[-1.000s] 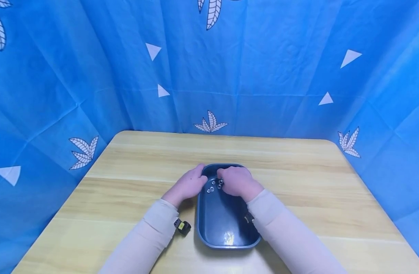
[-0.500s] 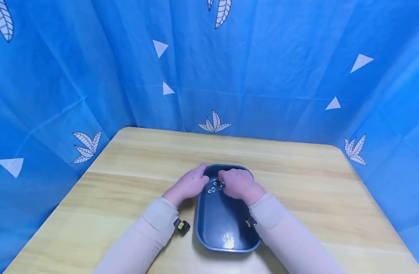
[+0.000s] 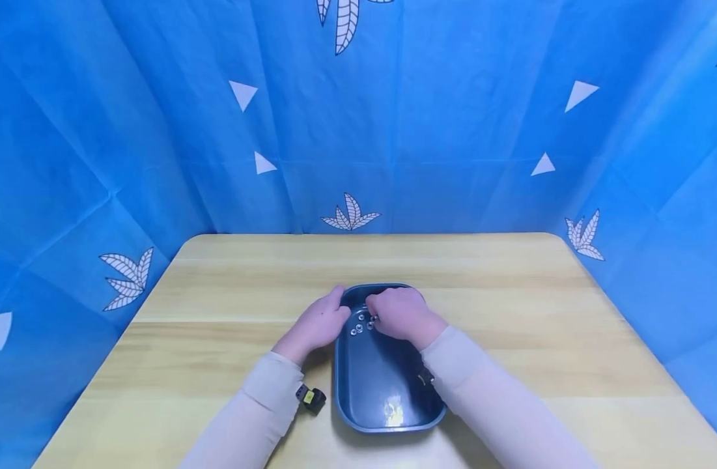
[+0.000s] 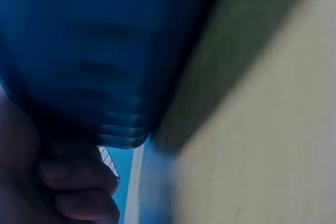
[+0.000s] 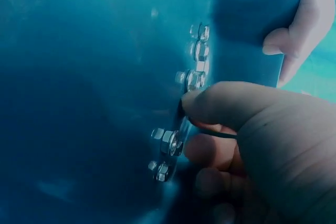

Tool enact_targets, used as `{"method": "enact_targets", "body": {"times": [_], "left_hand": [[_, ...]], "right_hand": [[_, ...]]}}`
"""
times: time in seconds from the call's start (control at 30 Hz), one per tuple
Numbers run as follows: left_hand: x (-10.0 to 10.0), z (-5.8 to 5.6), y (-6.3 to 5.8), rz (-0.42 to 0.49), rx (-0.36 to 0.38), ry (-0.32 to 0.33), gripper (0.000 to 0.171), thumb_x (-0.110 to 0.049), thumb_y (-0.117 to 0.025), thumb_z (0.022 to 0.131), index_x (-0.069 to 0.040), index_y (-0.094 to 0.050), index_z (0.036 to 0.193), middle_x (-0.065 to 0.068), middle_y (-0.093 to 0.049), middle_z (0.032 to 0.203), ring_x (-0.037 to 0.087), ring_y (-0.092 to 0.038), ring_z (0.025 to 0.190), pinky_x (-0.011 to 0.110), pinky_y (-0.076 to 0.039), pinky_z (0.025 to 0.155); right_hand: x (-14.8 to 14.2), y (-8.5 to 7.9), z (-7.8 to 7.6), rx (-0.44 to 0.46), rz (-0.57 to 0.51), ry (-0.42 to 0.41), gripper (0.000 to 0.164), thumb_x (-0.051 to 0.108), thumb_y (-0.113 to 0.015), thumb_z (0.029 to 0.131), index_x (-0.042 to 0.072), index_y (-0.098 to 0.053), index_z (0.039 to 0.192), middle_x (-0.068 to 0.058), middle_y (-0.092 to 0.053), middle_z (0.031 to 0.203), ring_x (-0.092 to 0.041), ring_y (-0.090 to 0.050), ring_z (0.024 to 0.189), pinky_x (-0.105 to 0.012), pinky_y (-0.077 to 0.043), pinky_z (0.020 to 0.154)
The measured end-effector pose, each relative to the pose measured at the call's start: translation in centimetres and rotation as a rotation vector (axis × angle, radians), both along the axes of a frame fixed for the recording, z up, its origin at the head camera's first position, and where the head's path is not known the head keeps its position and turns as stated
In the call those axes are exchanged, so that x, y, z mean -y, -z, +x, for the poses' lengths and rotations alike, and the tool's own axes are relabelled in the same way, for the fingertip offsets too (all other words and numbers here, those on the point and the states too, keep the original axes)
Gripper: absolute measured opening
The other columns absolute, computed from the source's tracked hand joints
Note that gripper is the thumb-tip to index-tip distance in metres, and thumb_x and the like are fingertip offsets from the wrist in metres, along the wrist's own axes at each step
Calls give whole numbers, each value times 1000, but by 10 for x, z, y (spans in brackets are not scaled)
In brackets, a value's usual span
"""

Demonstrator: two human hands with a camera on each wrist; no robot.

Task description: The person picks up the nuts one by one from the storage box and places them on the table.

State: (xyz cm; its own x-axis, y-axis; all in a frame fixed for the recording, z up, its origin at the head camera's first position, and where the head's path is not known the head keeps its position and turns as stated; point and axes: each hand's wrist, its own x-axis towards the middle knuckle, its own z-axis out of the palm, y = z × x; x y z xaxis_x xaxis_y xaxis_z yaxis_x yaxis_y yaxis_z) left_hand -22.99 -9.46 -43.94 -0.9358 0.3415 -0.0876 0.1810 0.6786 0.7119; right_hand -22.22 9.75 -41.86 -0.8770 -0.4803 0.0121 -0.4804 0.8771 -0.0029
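A dark blue plastic bin (image 3: 381, 391) stands lengthwise on the table, with several small shiny hex nuts (image 3: 360, 327) near its far end. My left hand (image 3: 320, 324) grips the bin's left rim at the far corner, thumb over the edge. In the left wrist view its curled fingers (image 4: 84, 179) lie against the outer wall. Inside the bin, my right hand (image 3: 404, 316) is down among the nuts. The right wrist view shows its thumb (image 5: 220, 100) and curled fingers closing round a nut (image 5: 184, 125), mostly hidden by them. Other nuts (image 5: 198, 51) lie in a line on either side.
The pale wood-grain table (image 3: 540, 339) extends around the bin. Behind and to both sides hangs a blue curtain (image 3: 463, 130) with white leaves and triangles. A black wrist camera (image 3: 313, 398) sits beside the left cuff, left of the bin.
The head view has swung slightly one way and back. Both hands stay at about the same spots on and in the bin, the right one shifting only a little among the nuts.
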Motion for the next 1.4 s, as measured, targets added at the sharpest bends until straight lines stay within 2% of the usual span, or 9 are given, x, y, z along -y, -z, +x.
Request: {"method": "enact_targets", "body": {"times": [0.23, 0.4, 0.57, 0.73, 0.8, 0.9, 1.0, 1.23, 1.4], "left_hand": [[4, -1, 7, -7, 24, 12, 53, -26, -42, 103, -7, -39, 152, 13, -52, 147, 33, -48, 135, 55, -38, 111], [3, -3, 10, 14, 39, -14, 52, -27, -43, 103, -8, -41, 151, 12, -52, 147, 33, -47, 136, 55, -37, 111], [-2, -9, 9, 26, 36, -6, 52, -29, -42, 102, -7, -44, 149, 11, -53, 145, 32, -48, 135, 55, -37, 112], [-6, -11, 10, 35, 45, 22, 53, -29, -42, 102, -7, -42, 151, 11, -50, 149, 31, -45, 139, 53, -35, 113], [-6, -10, 10, 33, 31, 30, 51, -28, -42, 102, -7, -45, 148, 10, -55, 143, 29, -49, 134, 51, -37, 112], [-7, -10, 8, 40, 11, 36, 40, -26, -44, 101, -8, -54, 135, 7, -63, 122, 26, -58, 114, 49, -45, 104], [-6, -8, 7, 55, -6, 40, 30, -24, -46, 99, -11, -59, 123, 2, -63, 103, 22, -58, 96, 46, -49, 95], [3, 0, 8, 91, 3, 5, 29, -25, -48, 100, -13, -63, 123, -1, -66, 106, 21, -61, 101, 49, -49, 99], [7, 3, 3, 123, -9, -21, 29, -28, -48, 102, -14, -64, 122, 0, -66, 107, 22, -61, 103, 51, -48, 100]], "right_hand": [[6, 10, -5, 92, 25, -6, 19, 27, -71, 87, 22, -58, 74, 8, -47, 54, -11, -50, 50, -29, -42, 51], [4, 17, -10, 89, -1, -6, 28, 33, -70, 84, 22, -54, 63, 8, -41, 49, -11, -47, 45, -29, -38, 48], [-2, 17, -16, 105, -18, 30, 33, 38, -68, 83, 22, -51, 59, 8, -39, 48, -12, -48, 46, -29, -37, 49], [-6, 13, -16, 129, -23, 39, 30, 39, -68, 82, 23, -53, 61, 8, -42, 50, -13, -50, 49, -30, -40, 51], [-7, 11, -14, 125, -33, 38, 29, 38, -68, 81, 23, -54, 61, 9, -43, 50, -13, -50, 51, -31, -40, 51], [-9, 8, -11, 111, -53, 33, 27, 37, -69, 80, 23, -54, 62, 9, -44, 51, -14, -50, 52, -31, -40, 52], [-9, 3, -8, 87, -85, 11, 24, 33, -70, 79, 23, -55, 64, 9, -45, 52, -14, -49, 53, -31, -40, 53], [-5, -15, 4, 75, -211, -46, 11, 26, -70, 80, 21, -61, 75, 10, -51, 57, -10, -51, 55, -26, -44, 54], [-9, -39, 12, 43, -304, -69, 5, 20, -68, 81, 20, -65, 77, 12, -54, 59, -8, -52, 56, -27, -46, 55]]}}
